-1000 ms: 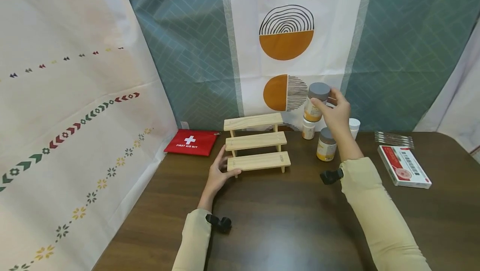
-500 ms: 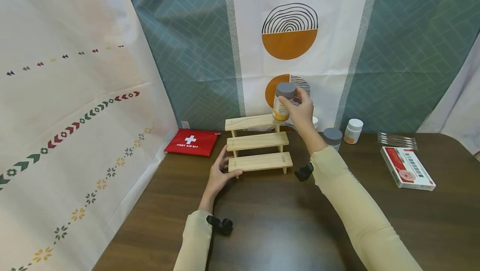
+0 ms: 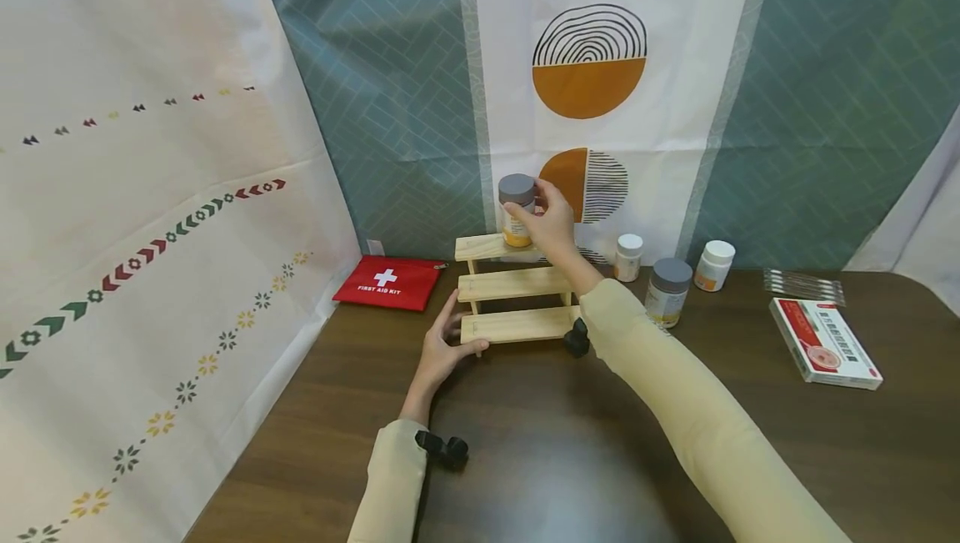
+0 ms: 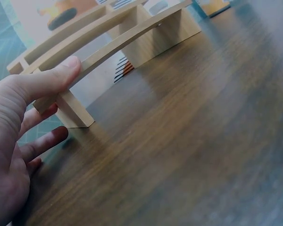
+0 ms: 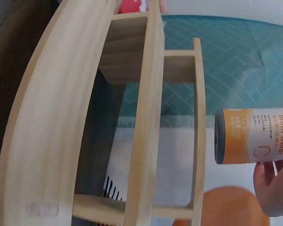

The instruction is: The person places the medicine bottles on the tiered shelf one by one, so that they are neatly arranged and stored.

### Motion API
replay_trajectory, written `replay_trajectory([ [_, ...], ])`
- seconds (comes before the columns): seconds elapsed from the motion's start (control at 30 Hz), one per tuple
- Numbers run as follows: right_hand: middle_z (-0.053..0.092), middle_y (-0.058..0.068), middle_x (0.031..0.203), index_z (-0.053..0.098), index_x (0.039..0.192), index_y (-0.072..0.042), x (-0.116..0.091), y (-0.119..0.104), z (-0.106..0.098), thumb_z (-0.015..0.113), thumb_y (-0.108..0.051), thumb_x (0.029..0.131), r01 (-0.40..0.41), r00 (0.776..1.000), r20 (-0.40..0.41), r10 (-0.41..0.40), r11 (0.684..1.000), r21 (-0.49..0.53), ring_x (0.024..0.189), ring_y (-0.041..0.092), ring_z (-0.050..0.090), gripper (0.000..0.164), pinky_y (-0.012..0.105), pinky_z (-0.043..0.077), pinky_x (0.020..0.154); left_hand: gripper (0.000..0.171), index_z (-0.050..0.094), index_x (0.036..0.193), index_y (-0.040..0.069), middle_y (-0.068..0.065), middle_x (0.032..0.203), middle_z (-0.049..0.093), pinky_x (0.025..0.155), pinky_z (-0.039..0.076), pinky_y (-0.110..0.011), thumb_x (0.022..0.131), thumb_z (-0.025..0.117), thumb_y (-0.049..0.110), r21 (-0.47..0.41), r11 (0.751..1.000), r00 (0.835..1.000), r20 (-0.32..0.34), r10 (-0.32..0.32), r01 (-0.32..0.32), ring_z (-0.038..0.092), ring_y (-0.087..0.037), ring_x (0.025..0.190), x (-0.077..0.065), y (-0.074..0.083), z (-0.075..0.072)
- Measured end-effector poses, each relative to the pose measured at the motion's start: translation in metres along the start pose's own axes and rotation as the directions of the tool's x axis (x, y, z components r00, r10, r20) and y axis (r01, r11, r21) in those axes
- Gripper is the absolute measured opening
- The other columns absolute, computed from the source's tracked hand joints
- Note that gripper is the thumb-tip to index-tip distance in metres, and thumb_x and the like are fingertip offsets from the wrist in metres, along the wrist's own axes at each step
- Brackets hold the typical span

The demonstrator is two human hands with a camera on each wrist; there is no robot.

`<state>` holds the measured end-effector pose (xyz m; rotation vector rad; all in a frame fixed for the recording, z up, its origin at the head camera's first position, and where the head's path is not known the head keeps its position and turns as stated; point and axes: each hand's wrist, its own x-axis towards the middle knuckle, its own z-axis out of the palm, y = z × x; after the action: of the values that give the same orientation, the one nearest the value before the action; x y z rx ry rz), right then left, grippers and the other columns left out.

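Observation:
My right hand grips a supplement bottle with a grey lid and a white and orange label. It holds the bottle upright over the left part of the top board of a three-step wooden rack. In the right wrist view, a narrow gap shows between the base of the bottle and the top board. At the rack's left end, my left hand pinches the lowest board. The left wrist view has its thumb on top of that board, with fingers underneath.
Right of the rack stand a second grey-lidded bottle and two small white bottles. Farther right lie a pack of cotton swabs and a red and white box. A red first aid pouch lies left of the rack.
My right hand has carried the bottle leftward, from above the small bottles to over the rack's top board. My left hand has stayed at the rack's left end.

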<state>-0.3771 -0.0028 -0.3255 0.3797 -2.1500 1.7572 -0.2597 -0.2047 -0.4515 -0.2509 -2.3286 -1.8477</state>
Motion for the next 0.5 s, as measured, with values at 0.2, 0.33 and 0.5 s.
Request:
replay_trajectory([
  [0.2,0.057,0.016,0.133,0.049,0.14,-0.005,0.005,-0.004,0.021,0.072,-0.024,0.088,-0.017,0.999,0.028,0.016,1.0,0.022,0.121,0.03,0.054,0.06,0.042,0.046,0.102,0.098,0.028,0.155,0.019,-0.024,0.131,0.061,0.091,0.044,-0.034,0.075,0.081,0.0,0.014,1.0,1.0,-0.002,-0.007,0.007,0.061,-0.034,0.104,0.001,0.001,-0.002],
  [0.33,0.055,0.018,0.134,0.048,0.141,-0.004,0.005,-0.004,0.028,0.072,-0.024,0.088,-0.086,0.996,0.037,0.083,0.992,0.089,0.122,0.032,0.052,0.061,0.044,0.043,0.105,0.098,0.028,0.155,0.019,-0.023,0.13,0.062,0.09,0.045,-0.031,0.075,0.081,0.002,0.017,1.0,1.0,0.003,-0.017,0.017,0.061,-0.033,0.104,0.001,0.001,-0.001],
  [0.5,0.051,0.016,0.138,0.045,0.144,-0.008,0.0,-0.002,0.037,0.071,-0.027,0.089,-0.12,0.989,0.092,0.113,0.99,0.076,0.127,0.032,0.049,0.063,0.046,0.042,0.106,0.098,0.028,0.155,0.019,-0.023,0.13,0.062,0.09,0.045,-0.032,0.075,0.082,0.001,0.015,1.0,1.0,0.001,-0.015,0.015,0.062,-0.035,0.105,0.0,0.0,0.0],
])
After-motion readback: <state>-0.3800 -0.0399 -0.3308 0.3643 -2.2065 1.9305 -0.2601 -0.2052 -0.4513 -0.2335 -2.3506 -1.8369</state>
